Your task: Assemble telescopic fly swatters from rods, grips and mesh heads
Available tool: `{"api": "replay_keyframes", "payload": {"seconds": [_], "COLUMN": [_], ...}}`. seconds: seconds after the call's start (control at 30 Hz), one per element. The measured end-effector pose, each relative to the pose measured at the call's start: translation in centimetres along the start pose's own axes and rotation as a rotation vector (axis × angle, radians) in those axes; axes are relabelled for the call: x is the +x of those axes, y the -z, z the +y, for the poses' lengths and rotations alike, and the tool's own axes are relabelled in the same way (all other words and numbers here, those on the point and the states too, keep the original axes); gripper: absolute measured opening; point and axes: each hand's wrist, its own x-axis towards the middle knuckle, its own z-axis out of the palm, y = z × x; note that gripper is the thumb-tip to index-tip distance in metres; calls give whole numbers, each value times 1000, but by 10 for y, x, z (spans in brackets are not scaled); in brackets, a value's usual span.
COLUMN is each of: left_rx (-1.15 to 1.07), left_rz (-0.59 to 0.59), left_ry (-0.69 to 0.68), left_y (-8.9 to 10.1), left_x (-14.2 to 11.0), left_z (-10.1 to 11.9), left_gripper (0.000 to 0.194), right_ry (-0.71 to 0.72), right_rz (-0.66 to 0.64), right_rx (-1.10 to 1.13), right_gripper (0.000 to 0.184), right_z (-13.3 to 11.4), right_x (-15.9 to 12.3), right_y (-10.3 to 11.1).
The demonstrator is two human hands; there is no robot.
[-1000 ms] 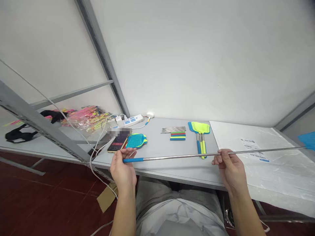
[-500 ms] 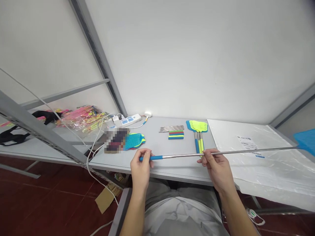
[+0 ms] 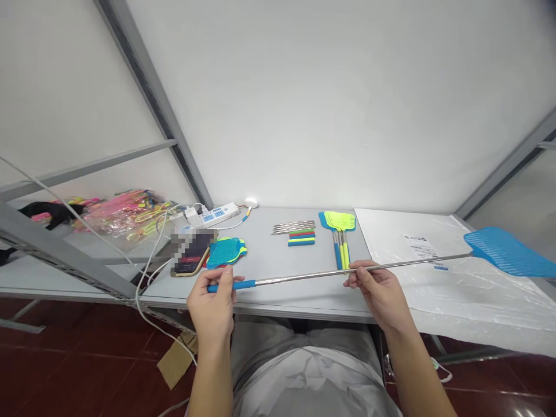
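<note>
A long fly swatter (image 3: 299,277) with a metal rod, blue grip and blue slotted head spans the view, held level above the table. My left hand (image 3: 212,301) is closed around its blue grip. Further along, the fingers of my right hand (image 3: 377,289) pinch the metal rod; the head sticks out to the right. Behind the rod lie assembled fly swatters (image 3: 341,231) with blue and yellow heads and short handles. Left of them are several metal rods (image 3: 293,227) and coloured grips (image 3: 301,238). Loose swatter heads (image 3: 225,253), teal on top, lie near my left hand.
A phone (image 3: 193,253), partly pixelated, lies at the left beside a power strip (image 3: 214,216) with cables. White plastic packaging (image 3: 408,289) with a label covers the right side. Bagged colourful items (image 3: 130,214) sit beyond the grey metal post (image 3: 69,249).
My left hand has moved left along with the blue grip, while my right hand stays near the same place on the view. The blue head has come further into sight.
</note>
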Motion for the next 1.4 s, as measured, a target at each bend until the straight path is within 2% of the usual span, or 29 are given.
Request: {"api": "replay_keyframes", "payload": {"seconds": [0.07, 0.2, 0.37, 0.47, 0.5, 0.67, 0.87, 1.0, 1.17, 1.3, 1.4], "left_rx": [-49, -105, -105, -57, -34, -24, -76, -162, -233, -256, -257], "left_rz": [31, 124, 160, 227, 218, 5, -37, 72, 247, 241, 230], "left_ry": [-4, 6, -4, -16, -3, 47, 52, 96, 143, 139, 103], "left_y": [4, 14, 18, 12, 8, -13, -16, -7, 12, 20, 20], "left_x": [6, 16, 20, 15, 11, -12, -16, -4, 16, 23, 24], "left_z": [1, 2, -3, -4, -5, -4, -7, -9, -5, -6, -7], "left_gripper": [24, 24, 25, 27, 27, 24, 24, 27, 29, 28, 29], "right_ry": [11, 82, 144, 131, 112, 43, 11, -20, 60, 72, 153], "right_rz": [19, 165, 251, 214, 188, 120, 82, 60, 223, 312, 368], "right_rx": [40, 122, 109, 55, 41, 16, 15, 40, 195, 292, 265], "right_gripper": [23, 22, 20, 18, 18, 17, 20, 25, 29, 45, 45], "right_z": [-8, -17, -13, -2, 3, 24, 22, 11, -10, -20, -17], "right_x": [0, 3, 7, 3, 1, -6, -4, -2, 5, 8, 8], "right_y": [5, 14, 17, 5, -1, -23, -19, -13, 3, 10, 8]}}
